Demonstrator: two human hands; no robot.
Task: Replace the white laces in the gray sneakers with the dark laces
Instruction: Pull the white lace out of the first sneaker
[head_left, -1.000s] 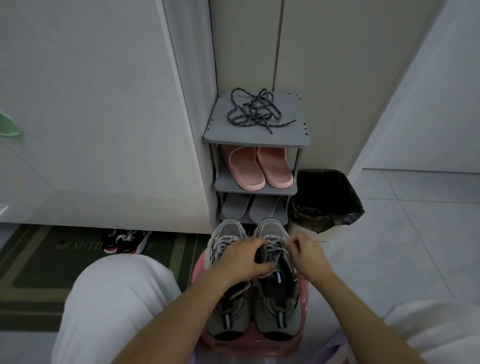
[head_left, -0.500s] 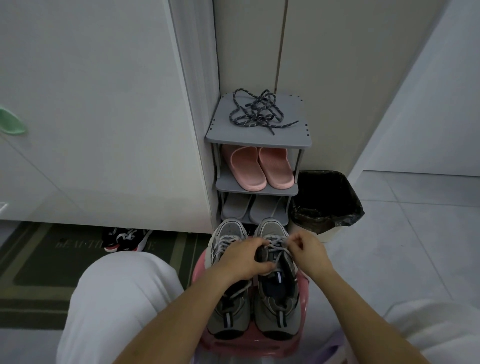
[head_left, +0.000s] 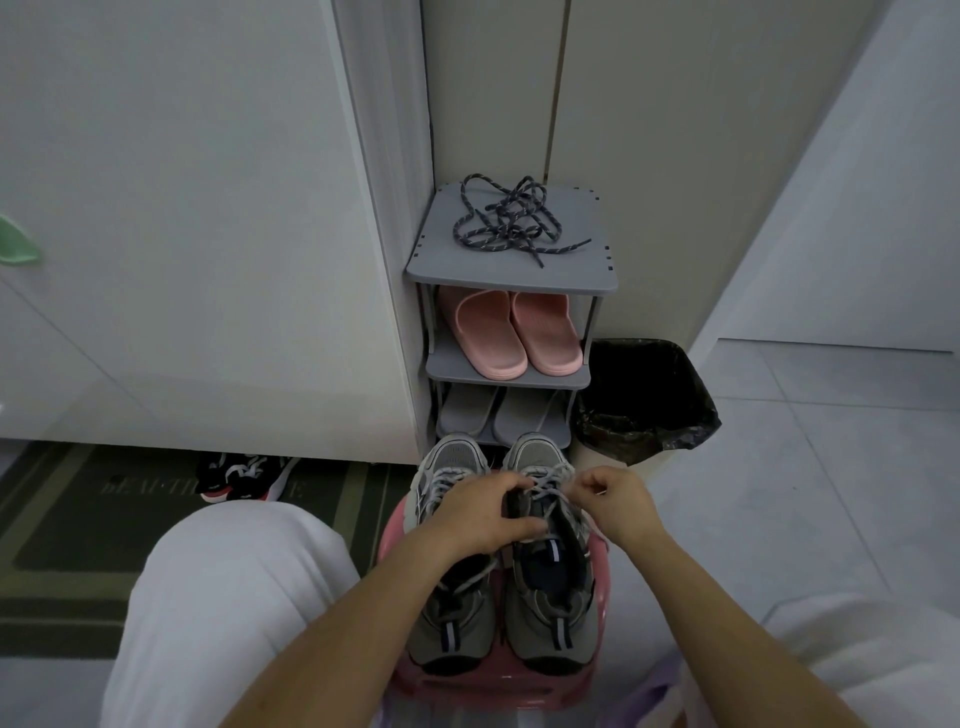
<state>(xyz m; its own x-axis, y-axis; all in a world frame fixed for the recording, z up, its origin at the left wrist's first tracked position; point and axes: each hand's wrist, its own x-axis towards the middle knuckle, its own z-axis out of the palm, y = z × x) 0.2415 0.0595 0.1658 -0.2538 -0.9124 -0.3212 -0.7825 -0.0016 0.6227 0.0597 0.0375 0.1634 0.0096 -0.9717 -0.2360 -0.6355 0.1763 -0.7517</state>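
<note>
Shoe rack (head_left: 511, 274): gray, three shelves
Pink slippers (head_left: 488, 338): middle shelf
Gray slippers (head_left: 467, 411): lowest shelf
Bin (head_left: 647, 402): black-bagged, beside rack
Mat (head_left: 78, 525): dark green

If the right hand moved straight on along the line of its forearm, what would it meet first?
Most likely the toe of the right gray sneaker, whose white lace the right hand pinches; the shoe rack stands behind. Depth is unclear.

Home entryway, small gray shoe rack (head_left: 511, 273) holding pink slippers (head_left: 511, 332), tiled floor (head_left: 810, 467), doormat (head_left: 104, 519), lined waste bin (head_left: 649, 400), white cabinet doors (head_left: 182, 208)
</note>
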